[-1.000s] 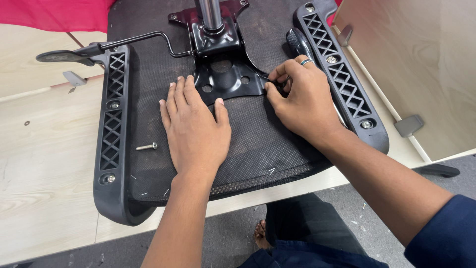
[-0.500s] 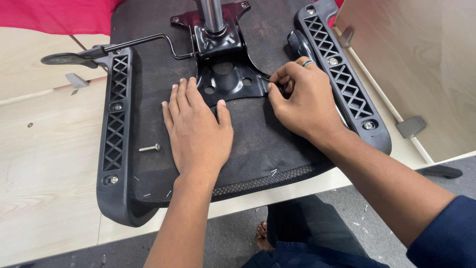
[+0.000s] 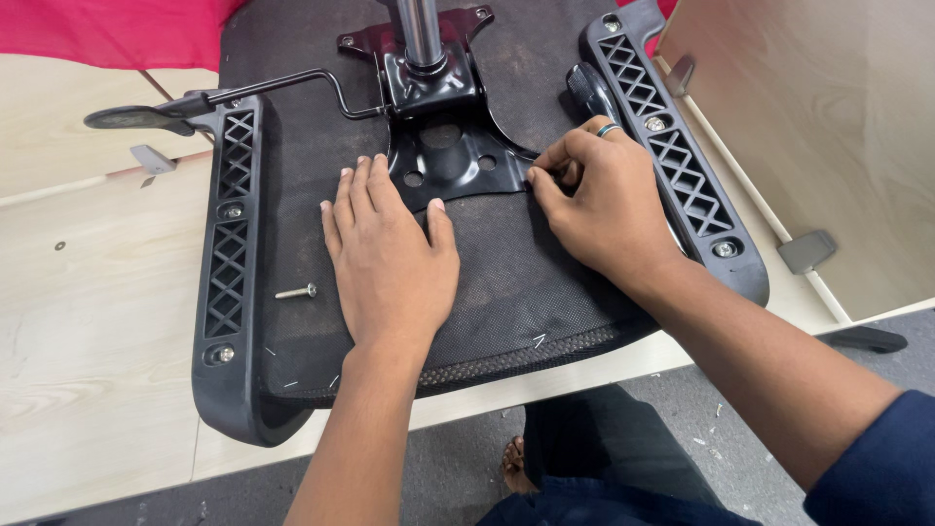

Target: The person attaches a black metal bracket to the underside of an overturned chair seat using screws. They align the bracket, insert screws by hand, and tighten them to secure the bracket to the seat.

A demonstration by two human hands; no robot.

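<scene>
An upturned black chair seat (image 3: 506,282) lies on a pale wooden table (image 3: 88,341). A black metal mechanism plate (image 3: 450,146) with a steel post (image 3: 421,29) sits on its middle. My left hand (image 3: 390,258) presses flat on the seat, fingertips touching the plate's near left edge. My right hand (image 3: 604,200), wearing a ring, pinches something small at the plate's right corner; what it pinches is hidden by the fingers. A loose screw (image 3: 295,291) rests on the seat left of my left hand.
Black lattice armrest brackets run along the left (image 3: 230,273) and right (image 3: 672,156) sides of the seat. A lever with a paddle handle (image 3: 146,117) sticks out left. A wooden panel (image 3: 828,127) stands at right. Red cloth (image 3: 107,29) lies at the back. My foot (image 3: 516,463) is below.
Both hands stay in place. The view has shifted only slightly; my right fingers keep pinching at the plate's right corner.
</scene>
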